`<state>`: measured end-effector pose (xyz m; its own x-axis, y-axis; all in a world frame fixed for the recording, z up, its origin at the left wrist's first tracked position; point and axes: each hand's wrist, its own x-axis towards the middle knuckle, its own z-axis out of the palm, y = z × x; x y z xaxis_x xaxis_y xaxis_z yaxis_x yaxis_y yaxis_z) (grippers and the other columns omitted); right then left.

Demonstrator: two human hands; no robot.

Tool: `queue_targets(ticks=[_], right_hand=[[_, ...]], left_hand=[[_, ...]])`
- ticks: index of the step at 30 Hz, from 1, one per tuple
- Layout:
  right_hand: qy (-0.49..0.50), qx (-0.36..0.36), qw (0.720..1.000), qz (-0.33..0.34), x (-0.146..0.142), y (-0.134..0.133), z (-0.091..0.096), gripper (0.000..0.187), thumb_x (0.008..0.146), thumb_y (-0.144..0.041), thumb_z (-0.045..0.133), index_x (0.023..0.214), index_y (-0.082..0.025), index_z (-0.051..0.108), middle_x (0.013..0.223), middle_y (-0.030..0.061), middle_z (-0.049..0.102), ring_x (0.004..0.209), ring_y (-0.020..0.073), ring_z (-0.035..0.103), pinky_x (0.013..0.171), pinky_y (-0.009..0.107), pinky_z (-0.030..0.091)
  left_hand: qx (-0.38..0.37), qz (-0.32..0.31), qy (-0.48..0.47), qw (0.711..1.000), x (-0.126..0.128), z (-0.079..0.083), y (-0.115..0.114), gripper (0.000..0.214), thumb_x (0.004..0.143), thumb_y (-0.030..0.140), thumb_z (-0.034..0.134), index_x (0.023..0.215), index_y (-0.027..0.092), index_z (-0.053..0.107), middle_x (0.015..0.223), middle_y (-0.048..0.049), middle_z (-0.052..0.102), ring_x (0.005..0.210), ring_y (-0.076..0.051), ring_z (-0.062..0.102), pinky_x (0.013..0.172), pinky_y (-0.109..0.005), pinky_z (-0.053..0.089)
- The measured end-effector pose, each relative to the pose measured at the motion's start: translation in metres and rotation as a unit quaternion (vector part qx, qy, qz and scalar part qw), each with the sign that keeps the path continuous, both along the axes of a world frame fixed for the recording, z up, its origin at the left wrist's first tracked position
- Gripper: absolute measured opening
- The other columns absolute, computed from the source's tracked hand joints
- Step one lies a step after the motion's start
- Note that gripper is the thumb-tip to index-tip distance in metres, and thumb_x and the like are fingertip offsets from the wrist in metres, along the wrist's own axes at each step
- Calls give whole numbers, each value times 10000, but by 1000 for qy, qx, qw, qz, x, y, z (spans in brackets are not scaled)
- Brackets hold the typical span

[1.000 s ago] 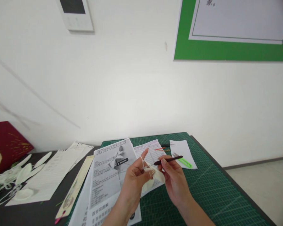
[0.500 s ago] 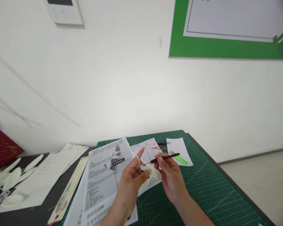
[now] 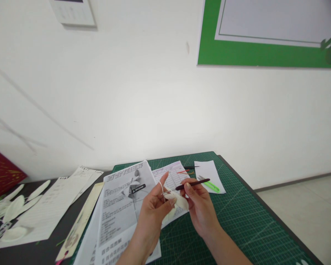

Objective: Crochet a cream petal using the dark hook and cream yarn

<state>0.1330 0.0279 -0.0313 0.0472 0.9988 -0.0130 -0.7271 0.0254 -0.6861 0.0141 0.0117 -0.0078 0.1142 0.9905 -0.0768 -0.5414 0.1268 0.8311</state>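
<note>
I had the left hand [image 3: 153, 211] pinching the white piece [image 3: 181, 201], yarn [image 3: 162, 187] looped round a raised finger [image 3: 164, 178]. My right hand [image 3: 200, 202] was clamped on the dark hook [image 3: 200, 182], near the piece. I held both over the chart [image 3: 171, 172] and green mat [image 3: 237, 221]; a green tool [image 3: 213, 187] lay beyond on paper [image 3: 204, 165].

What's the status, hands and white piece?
Left hand pinching white piece, yarn over index finger. Right hand holding dark-handled tool. Printed sheets below; no obstruction seen.
</note>
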Motion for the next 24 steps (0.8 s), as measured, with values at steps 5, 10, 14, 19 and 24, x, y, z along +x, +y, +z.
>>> queue_targets(ticks=[5, 10, 14, 19, 24], right_hand=[[0, -3, 1000, 3, 0, 0, -1, 196, 642, -326, 819, 743, -198, 709, 606, -21, 632, 551, 93, 530, 519, 193, 431], [10, -5, 1000, 7, 1, 0, -2, 199, 643, -318, 822, 748, -192, 710, 602, -19, 641, 547, 89, 535, 516, 185, 433], [11, -4, 1000, 10, 0, 0, -2, 204, 646, -325, 821, 754, -192, 709, 604, -21, 645, 548, 87, 540, 527, 188, 442], [13, -10, 1000, 6, 0, -1, -1, 217, 628, -332, 830, 745, -193, 710, 593, -21, 640, 539, 91, 538, 518, 193, 441], [6, -21, 1000, 1, 0, -2, 0, 233, 609, -340, 837, 734, -192, 708, 581, -20, 621, 521, 96, 525, 494, 199, 429]], left_hand=[[3, 2, 4, 1000, -1, 0, 1, 660, 675, 109, 762, 1287, 264, 568, 918, -34, 731, 686, -109, 598, 713, -221, 477], [4, 1, 11, 1000, -2, -3, 2, 636, 701, 132, 746, 1295, 264, 561, 896, -36, 725, 703, -119, 596, 697, -219, 468], [-3, 3, 7, 1000, -2, -3, 2, 624, 710, 131, 739, 1295, 254, 561, 831, -20, 704, 675, -110, 576, 670, -207, 460], [4, 9, 10, 1000, -2, -2, 1, 599, 730, 135, 728, 1294, 252, 563, 808, -8, 684, 680, -103, 571, 663, -191, 451], [4, 34, 32, 999, -2, -3, 0, 622, 696, 146, 758, 1282, 245, 575, 706, 20, 647, 607, -91, 540, 628, -203, 438]])
